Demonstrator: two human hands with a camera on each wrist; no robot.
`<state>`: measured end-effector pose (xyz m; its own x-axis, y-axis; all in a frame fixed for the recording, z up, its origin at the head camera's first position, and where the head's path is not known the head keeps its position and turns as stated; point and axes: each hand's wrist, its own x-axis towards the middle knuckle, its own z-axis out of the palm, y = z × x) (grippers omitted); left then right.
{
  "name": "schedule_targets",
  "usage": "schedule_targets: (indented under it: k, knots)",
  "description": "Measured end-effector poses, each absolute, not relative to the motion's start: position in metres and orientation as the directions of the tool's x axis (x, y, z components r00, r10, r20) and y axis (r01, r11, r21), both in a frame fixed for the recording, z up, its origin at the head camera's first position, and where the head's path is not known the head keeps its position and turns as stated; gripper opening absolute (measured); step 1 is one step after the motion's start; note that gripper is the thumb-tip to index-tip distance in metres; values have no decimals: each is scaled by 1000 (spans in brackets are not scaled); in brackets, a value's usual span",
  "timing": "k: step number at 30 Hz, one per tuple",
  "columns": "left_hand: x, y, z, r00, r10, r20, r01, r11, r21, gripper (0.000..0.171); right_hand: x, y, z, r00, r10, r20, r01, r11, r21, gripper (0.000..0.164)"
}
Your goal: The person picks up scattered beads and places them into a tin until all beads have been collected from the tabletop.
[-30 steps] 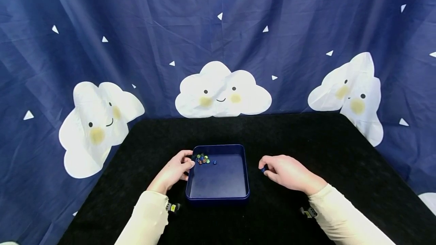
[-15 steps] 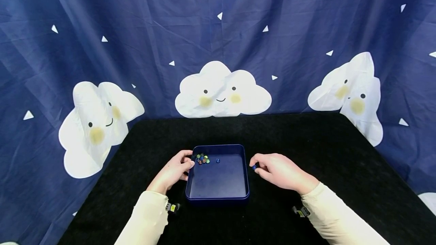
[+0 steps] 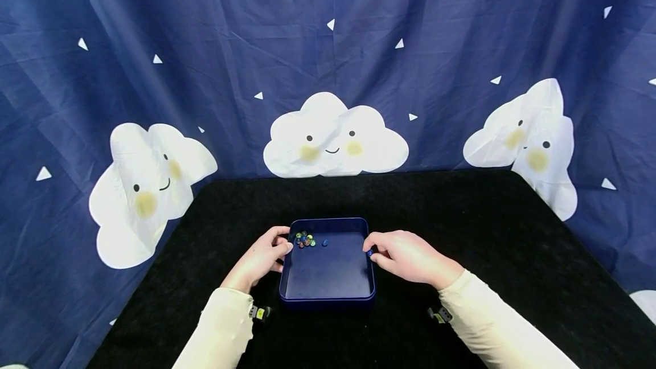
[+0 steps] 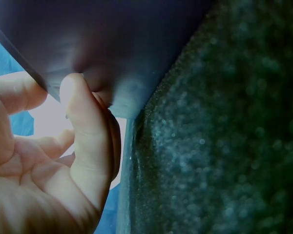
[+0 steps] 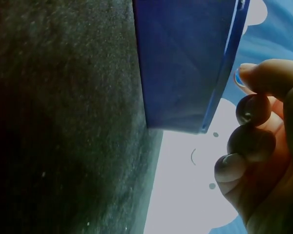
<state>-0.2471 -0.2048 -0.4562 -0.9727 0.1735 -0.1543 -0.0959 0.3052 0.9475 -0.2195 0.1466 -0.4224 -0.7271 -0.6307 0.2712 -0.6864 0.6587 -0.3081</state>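
Note:
My left hand (image 3: 259,258) grips the left side of a square dark blue tray (image 3: 328,301); in the left wrist view its fingers (image 4: 80,112) touch the tray's outer wall (image 4: 122,39). My right hand (image 3: 407,256) pinches a blue glass marble (image 3: 370,253) between thumb and index finger, right at the tray's right rim. In the right wrist view the other fingers (image 5: 251,142) are curled and the pinched marble (image 5: 239,78) shows partly. Inside the tray, several coloured marbles (image 3: 306,240) cluster at the back left, and one blue marble (image 3: 325,242) lies apart to their right.
A black cloth (image 3: 410,204) covers the table under the tray. Behind it hangs a navy curtain (image 3: 230,33) printed with white clouds (image 3: 335,141). Each forearm wears a cream sleeve (image 3: 220,323) with a small camera (image 3: 260,312) at the wrist.
My right hand has moved left with its marble, from the cloth up to the tray's right rim. The lone blue marble rolled right, then slightly back left. My left hand stayed still.

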Motion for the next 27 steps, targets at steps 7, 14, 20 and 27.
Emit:
schedule_targets:
  k: [7, 14, 20, 27]
  knots:
    - [-247, -204, -456, -972, 174, -158, -99, 306, 947, 46, -222, 142, -425, -722, -639, 266, -692, 675, -256, 17]
    - [-246, -204, -456, -975, 166, -150, -91, 319, 943, 45, -221, 144, -424, -733, -625, 268, -680, 681, -273, 17]
    - [-244, -204, -456, -974, 163, -156, -98, 320, 942, 46, -219, 147, -425, -760, -601, 248, -650, 702, -292, 16]
    - [-246, -204, -455, -974, 170, -152, -91, 321, 943, 47, -217, 154, -421, -771, -584, 255, -637, 703, -315, 16]
